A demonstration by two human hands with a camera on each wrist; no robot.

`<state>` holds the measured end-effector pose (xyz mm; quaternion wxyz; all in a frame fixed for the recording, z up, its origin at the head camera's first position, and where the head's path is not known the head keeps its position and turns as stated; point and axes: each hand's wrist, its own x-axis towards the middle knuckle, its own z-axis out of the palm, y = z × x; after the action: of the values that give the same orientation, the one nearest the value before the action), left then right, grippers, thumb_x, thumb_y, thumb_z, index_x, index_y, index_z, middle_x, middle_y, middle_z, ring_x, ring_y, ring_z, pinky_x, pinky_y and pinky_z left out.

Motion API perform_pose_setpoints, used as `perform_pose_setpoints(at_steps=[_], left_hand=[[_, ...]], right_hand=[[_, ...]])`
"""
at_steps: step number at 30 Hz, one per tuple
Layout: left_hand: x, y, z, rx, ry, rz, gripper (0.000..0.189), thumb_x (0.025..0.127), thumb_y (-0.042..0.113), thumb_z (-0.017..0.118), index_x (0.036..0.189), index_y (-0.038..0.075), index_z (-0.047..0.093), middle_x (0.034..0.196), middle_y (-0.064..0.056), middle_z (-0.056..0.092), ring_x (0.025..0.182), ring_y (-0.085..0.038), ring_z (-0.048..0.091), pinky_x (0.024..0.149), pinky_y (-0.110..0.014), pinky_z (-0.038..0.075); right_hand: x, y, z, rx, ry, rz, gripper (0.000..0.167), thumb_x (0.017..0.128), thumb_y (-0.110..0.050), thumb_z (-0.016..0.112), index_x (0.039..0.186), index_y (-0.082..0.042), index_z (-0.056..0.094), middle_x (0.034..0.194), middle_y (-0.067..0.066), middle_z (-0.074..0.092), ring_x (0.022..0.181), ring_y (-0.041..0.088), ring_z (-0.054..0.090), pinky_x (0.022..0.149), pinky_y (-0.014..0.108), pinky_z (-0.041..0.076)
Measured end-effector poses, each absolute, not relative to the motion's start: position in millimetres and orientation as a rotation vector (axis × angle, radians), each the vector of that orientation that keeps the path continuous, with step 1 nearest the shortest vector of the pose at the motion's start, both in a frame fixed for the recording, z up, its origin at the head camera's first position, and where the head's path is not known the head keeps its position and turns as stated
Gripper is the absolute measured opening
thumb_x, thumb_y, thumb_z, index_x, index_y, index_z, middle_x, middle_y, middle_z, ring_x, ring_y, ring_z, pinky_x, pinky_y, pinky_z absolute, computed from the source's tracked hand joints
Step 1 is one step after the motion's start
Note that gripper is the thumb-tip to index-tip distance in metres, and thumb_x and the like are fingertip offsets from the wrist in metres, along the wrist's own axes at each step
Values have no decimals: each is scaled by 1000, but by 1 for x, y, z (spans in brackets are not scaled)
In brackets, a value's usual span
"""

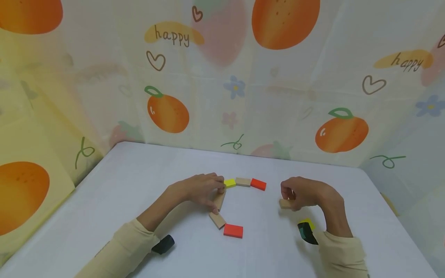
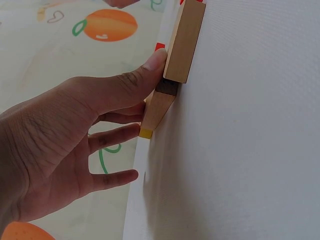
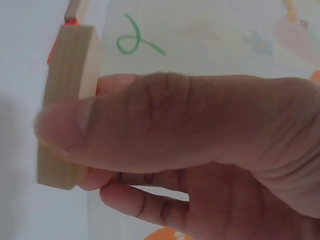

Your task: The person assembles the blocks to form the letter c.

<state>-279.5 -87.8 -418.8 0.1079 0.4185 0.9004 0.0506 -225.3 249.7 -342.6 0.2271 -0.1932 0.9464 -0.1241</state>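
Observation:
In the head view, a curved row of small flat blocks lies on the white table (image 1: 264, 247). My left hand (image 1: 205, 189) rests over the row's left side, its thumb at the joint between two wooden blocks (image 1: 217, 220) (image 1: 219, 200). The left wrist view shows its other fingers fairly straight and spread, near the yellow block (image 2: 145, 133). My right hand (image 1: 309, 193) pinches a wooden block (image 3: 65, 95) between thumb and fingers, to the right of the row. Part of the row is hidden behind the left hand.
At the back of the row are a yellow block (image 1: 230, 183), a wooden block (image 1: 243, 182) and a red block (image 1: 258, 184). Another red block (image 1: 233, 231) ends the row at the front. A yellow piece (image 1: 307, 222) lies partly behind the dark right wrist camera (image 1: 307, 234). A printed curtain (image 1: 208, 77) hangs behind.

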Motion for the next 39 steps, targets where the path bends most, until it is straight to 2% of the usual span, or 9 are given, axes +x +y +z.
perform_pose_setpoints(at_steps=[9,14,23,30,39], left_hand=[[-281,-88,-420,1238,2648,152,61,80,55,86,127,18,72,124,2,64,118,-15,57,103,-35,56],[-280,-88,-420,1234,2651,144,61,81,55,86,127,19,72,123,3,64,117,-13,56,102,-34,56],[-281,-89,-420,1234,2654,152,62,80,55,86,127,17,71,122,2,64,115,-14,56,103,-34,56],[-281,-89,-420,1225,2648,172,63,80,54,87,128,17,71,120,3,63,115,-13,56,103,-34,56],[-282,-88,-421,1223,2657,145,63,79,56,87,128,19,71,123,4,63,114,-12,55,105,-34,54]], right_hand=[[-221,212,-349,-530,2547,-225,32,76,-1,88,86,-17,62,81,-1,59,81,16,55,71,32,49],[-220,187,-360,-584,2486,-158,31,77,-1,87,85,-18,63,81,-1,60,82,16,56,74,35,50],[-216,152,-374,-615,2390,28,30,80,-13,90,87,-23,62,82,-5,60,83,11,57,76,30,51],[-215,140,-380,-642,2356,29,31,80,-14,91,86,-23,62,81,-6,61,80,10,56,74,27,49],[-217,143,-382,-572,2370,33,31,79,-17,92,86,-23,62,83,-5,62,82,12,57,75,29,50]])
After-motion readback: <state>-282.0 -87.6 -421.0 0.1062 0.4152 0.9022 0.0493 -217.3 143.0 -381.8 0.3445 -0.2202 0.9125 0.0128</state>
